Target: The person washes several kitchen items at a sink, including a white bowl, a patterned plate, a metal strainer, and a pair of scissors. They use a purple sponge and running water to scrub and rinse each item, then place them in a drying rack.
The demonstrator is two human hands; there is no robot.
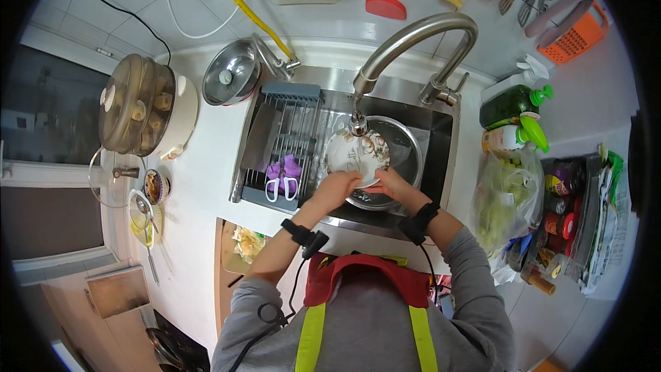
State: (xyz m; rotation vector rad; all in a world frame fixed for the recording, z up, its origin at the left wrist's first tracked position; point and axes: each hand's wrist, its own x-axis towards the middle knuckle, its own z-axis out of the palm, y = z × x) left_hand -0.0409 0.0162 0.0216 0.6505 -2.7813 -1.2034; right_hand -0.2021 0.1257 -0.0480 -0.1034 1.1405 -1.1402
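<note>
A white plate with a floral pattern [356,157] is held by its near rim between my two hands, below the tap's spray head [358,126]. My left hand [338,187] grips the left part of that rim. On the right part, my right hand [391,184] has its fingers closed. Beneath the plate a round metal basin [418,157] sits in the stainless steel sink [443,139], with water in it. A purple cloth [285,167] and white-handled scissors [281,188] rest on the drying rack [294,137] to the left.
Left of the sink stand a metal bowl [232,72] and a food steamer [150,108]. A small bowl of food [156,186] is farther left. Pump bottles [508,108] and a plastic bag of vegetables [508,196] line the right side. The curved tap [413,26] arches over the sink.
</note>
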